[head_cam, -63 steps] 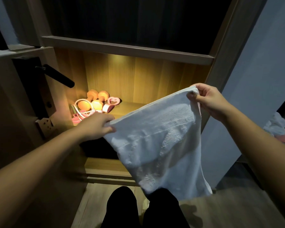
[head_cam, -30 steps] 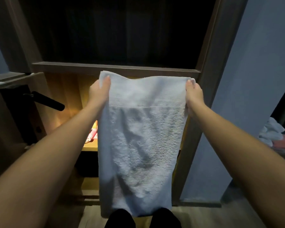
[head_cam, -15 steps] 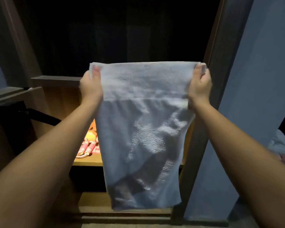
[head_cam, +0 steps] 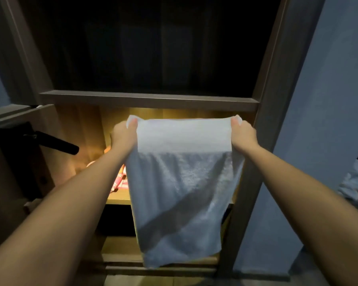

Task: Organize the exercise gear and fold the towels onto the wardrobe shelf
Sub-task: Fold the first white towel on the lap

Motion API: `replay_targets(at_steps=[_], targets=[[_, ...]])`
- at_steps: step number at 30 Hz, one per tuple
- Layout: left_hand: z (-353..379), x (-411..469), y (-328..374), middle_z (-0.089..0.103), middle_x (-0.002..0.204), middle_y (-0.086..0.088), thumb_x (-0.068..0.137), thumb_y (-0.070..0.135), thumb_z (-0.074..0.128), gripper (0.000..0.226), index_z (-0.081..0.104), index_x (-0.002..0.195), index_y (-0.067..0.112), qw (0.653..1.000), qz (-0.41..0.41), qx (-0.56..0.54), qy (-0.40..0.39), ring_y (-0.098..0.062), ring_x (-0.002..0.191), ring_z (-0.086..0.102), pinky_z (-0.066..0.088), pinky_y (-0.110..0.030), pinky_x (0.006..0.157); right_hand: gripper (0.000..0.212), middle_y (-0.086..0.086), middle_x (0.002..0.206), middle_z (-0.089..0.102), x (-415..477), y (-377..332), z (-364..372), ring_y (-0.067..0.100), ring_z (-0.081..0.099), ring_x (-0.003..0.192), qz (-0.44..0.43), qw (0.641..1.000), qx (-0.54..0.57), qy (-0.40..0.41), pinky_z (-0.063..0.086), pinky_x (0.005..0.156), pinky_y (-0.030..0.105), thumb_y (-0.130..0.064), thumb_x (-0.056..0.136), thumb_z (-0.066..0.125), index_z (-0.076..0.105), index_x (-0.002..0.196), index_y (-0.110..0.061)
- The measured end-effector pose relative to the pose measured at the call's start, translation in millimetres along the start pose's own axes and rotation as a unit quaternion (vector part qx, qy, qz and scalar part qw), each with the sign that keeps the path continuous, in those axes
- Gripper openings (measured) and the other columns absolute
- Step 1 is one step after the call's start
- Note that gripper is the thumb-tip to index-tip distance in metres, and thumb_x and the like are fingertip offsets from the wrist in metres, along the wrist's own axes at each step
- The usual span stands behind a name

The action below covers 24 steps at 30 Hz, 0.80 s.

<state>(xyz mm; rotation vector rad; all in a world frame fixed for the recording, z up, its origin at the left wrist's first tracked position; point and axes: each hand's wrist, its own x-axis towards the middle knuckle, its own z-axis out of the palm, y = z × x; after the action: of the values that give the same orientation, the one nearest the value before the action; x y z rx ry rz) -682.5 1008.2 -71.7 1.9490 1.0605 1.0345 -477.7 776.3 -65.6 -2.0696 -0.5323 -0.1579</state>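
Note:
A white towel [head_cam: 182,182] hangs flat in front of the lit wardrobe shelf [head_cam: 120,198]. My left hand [head_cam: 123,136] pinches its top left corner and my right hand [head_cam: 243,134] pinches its top right corner, stretching the top edge level. The towel drops down past the shelf's front edge. Pink and orange exercise gear [head_cam: 119,179] lies on the shelf's left side, mostly hidden by my left arm and the towel.
An open door with a black lever handle [head_cam: 56,143] stands at the left. A dark upper compartment [head_cam: 153,48] sits above the lit shelf. A grey-blue wall panel [head_cam: 318,120] is on the right, with more white cloth [head_cam: 354,182] heaped at the far right.
The towel went from slack and slanted to spread out by its top corners. Since half a second ago both hands came down level with the lit shelf opening.

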Motion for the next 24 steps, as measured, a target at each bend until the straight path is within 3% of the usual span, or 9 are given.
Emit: replay_targets(at_steps=[2,6,8,11,15,17,19,21,24], targets=[[1.0,0.8,0.3,0.058,0.098,-0.012,0.102,0.037,0.037,0.040,0.060,0.107,0.005,1.000,0.002,-0.014,0.016,-0.026,0.091,0.055,0.047,-0.032,0.080,0.055,0.012,0.119,0.058,-2.1,-2.8,-0.1,0.019,0.046,0.089,-0.005,1.000,0.014,0.015,0.031,0.078,0.028,-0.045,0.105,0.023,0.052,0.131,-0.005],[-12.0,24.7,20.8,0.056,0.090,0.003,0.102,0.039,0.040,0.032,0.058,0.105,0.013,0.985,0.097,-0.128,0.066,-0.016,0.086,0.054,0.039,-0.025,0.064,0.049,0.008,0.112,0.062,20.0,-18.9,-11.0,0.022,0.058,0.095,-0.105,0.984,0.104,0.104,0.039,0.069,0.015,-0.048,0.102,0.031,0.057,0.117,-0.009],[-6.0,26.7,14.7,0.056,0.096,-0.005,0.103,0.036,0.038,0.038,0.059,0.111,0.005,0.995,0.073,-0.046,0.040,-0.024,0.088,0.052,0.037,-0.030,0.070,0.052,0.012,0.119,0.060,22.6,-11.8,-2.9,0.020,0.058,0.091,-0.055,0.997,0.028,0.039,0.044,0.077,0.019,-0.047,0.103,0.026,0.055,0.118,-0.007],[16.7,12.3,-13.9,0.059,0.111,-0.020,0.104,0.031,0.035,0.042,0.059,0.114,-0.002,0.998,0.002,0.061,-0.027,-0.035,0.100,0.056,0.043,-0.037,0.082,0.062,0.016,0.135,0.054,12.3,17.8,15.8,0.032,0.054,0.118,0.046,0.996,-0.039,-0.058,0.043,0.097,0.039,-0.051,0.103,0.022,0.048,0.137,-0.006],[15.5,16.5,5.8,0.059,0.095,-0.007,0.103,0.035,0.037,0.033,0.060,0.102,0.011,0.997,0.043,-0.070,0.007,-0.021,0.089,0.056,0.044,-0.030,0.072,0.057,0.016,0.134,0.053,27.5,8.3,-1.0,0.034,0.051,0.121,0.010,0.999,0.016,-0.031,0.041,0.099,0.036,-0.046,0.104,0.027,0.047,0.136,-0.003],[1.9,24.2,23.7,0.055,0.080,0.003,0.103,0.037,0.040,0.027,0.056,0.088,0.020,0.983,0.089,-0.157,0.037,-0.009,0.075,0.053,0.041,-0.024,0.059,0.050,0.015,0.128,0.056,40.3,-6.6,-21.6,0.032,0.052,0.118,-0.053,0.998,0.044,0.010,0.040,0.084,0.026,-0.043,0.104,0.032,0.050,0.129,-0.004],[-1.7,26.9,26.0,0.059,0.087,-0.001,0.101,0.033,0.046,0.024,0.059,0.099,0.013,0.994,0.102,-0.026,-0.025,-0.017,0.082,0.058,0.041,-0.024,0.061,0.048,0.014,0.119,0.060,41.6,-3.1,-30.0,0.028,0.059,0.099,-0.037,0.998,0.022,-0.043,0.039,0.069,0.026,-0.046,0.102,0.036,0.052,0.123,-0.006],[4.4,18.5,-0.8,0.061,0.099,-0.014,0.100,0.031,0.045,0.036,0.060,0.113,0.001,0.981,0.032,0.141,-0.131,-0.035,0.096,0.059,0.041,-0.029,0.070,0.054,0.012,0.113,0.060,18.0,15.6,-23.8,0.024,0.058,0.082,0.097,0.970,-0.071,-0.209,0.045,0.064,0.033,-0.051,0.101,0.037,0.048,0.129,-0.006],[8.6,3.9,-9.9,0.060,0.101,-0.017,0.101,0.036,0.035,0.042,0.062,0.106,0.003,0.991,0.000,0.092,-0.101,-0.027,0.084,0.056,0.045,-0.031,0.067,0.063,0.015,0.133,0.054,7.0,24.4,-11.9,0.028,0.056,0.101,0.117,0.968,-0.091,-0.204,0.046,0.081,0.039,-0.053,0.100,0.035,0.043,0.139,-0.004]])
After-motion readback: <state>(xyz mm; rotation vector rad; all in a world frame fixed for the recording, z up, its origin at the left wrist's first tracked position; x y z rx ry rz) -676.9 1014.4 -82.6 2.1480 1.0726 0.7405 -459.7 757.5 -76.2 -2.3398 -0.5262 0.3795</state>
